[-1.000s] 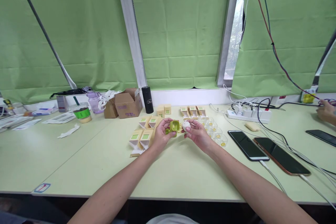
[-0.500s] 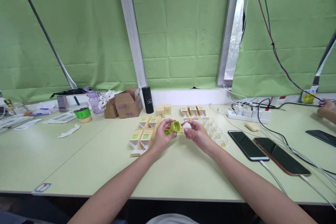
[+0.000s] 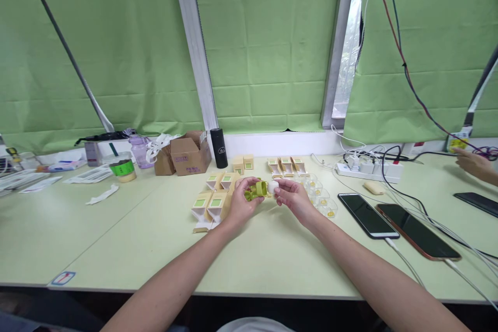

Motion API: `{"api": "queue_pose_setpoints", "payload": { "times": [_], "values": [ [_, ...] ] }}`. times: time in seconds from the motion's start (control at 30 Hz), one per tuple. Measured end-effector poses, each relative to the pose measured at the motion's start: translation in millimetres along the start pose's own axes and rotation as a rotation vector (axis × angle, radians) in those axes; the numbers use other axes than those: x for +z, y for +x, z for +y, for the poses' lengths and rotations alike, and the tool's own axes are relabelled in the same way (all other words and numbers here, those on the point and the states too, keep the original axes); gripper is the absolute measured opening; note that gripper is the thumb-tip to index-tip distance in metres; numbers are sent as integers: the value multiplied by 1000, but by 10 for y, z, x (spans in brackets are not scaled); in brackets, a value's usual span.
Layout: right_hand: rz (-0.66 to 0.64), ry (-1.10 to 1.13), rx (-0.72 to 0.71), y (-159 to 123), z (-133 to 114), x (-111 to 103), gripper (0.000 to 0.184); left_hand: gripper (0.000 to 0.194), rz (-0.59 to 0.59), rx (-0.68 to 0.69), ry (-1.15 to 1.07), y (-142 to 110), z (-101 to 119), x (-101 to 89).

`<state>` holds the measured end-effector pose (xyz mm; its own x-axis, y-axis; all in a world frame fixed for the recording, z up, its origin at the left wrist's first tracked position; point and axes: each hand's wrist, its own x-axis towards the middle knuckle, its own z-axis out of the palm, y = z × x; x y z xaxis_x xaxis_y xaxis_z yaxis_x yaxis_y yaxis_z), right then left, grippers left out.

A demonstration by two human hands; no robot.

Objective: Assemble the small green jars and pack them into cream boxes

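Note:
My left hand (image 3: pixel 241 203) is closed around an olive-green plastic holder (image 3: pixel 260 189) with a cup-like open end facing right. Between the fingertips of my right hand (image 3: pixel 294 198) is a small white rounded piece (image 3: pixel 273 187), close beside that open end; whether the two touch, I cannot tell. Several open small cardboard boxes (image 3: pixel 216 204) with green squares stand by my left hand. Right of my right hand are several clear plastic cups (image 3: pixel 323 202) with yellow bits in them. Small yellowish pieces behind the hands are mostly hidden.
More small boxes (image 3: pixel 287 167) stand farther back, near a black cylinder bottle (image 3: pixel 219 148) and a brown carton (image 3: pixel 190 154). Two phones (image 3: pixel 368 216) with cables lie at right, below a power strip (image 3: pixel 369 170). Another person's hand (image 3: pixel 476 163) is at the far right.
The white piece has moved slightly left, closer to the green holder, which has turned its open end more toward it. At far right the other person's hand has reached farther in.

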<state>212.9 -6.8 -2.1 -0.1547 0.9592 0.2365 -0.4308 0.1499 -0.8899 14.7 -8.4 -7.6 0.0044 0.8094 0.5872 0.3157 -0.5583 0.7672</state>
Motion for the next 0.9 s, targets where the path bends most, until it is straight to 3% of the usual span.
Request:
{"api": "queue_pose_setpoints", "payload": {
  "times": [0.3, 0.9],
  "values": [
    [-22, -126, -22, 5, 22, 15, 46, 49, -30, -16, 25, -31, 118, 2],
    [-31, -217, -68, -28, 58, 30, 51, 48, -48, -27, 47, -62, 149, 9]
  ]
}}
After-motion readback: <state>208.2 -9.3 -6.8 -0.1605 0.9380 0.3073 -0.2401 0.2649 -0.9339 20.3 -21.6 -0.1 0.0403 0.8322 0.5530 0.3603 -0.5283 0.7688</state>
